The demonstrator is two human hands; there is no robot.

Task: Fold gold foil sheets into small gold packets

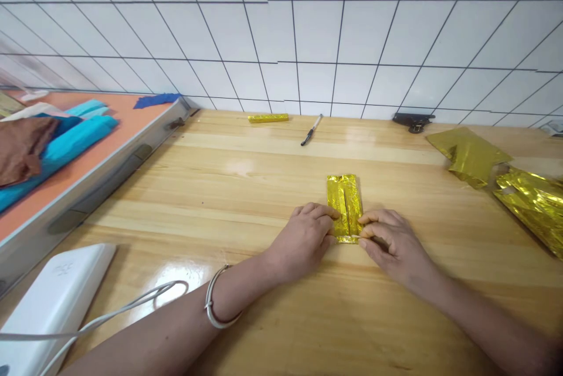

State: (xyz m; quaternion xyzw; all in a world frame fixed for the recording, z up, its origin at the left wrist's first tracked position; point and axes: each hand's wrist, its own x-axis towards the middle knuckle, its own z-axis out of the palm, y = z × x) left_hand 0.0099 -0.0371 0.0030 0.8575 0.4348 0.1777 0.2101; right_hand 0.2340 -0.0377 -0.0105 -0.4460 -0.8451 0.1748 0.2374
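A folded piece of gold foil paper [344, 191] lies flat on the wooden table [185, 188], with a lengthwise seam down its middle and a narrow fold along its near edge. My left hand [305, 238] grips its lower left side, fingertips on top and thumb at the near corner. At the lower right corner, my right hand [393, 247] pinches the foil's edge between thumb and fingers. My fingers cover parts of both side edges.
Near the tiled wall lie a folded gold strip [268, 118], a pen [312, 130] and a black clip [414, 121]. More gold foil [470, 156] sits at right. A white power bank [57, 300] with a cable [145, 297] and an orange-topped surface [127, 112] with coloured paper occupy the left.
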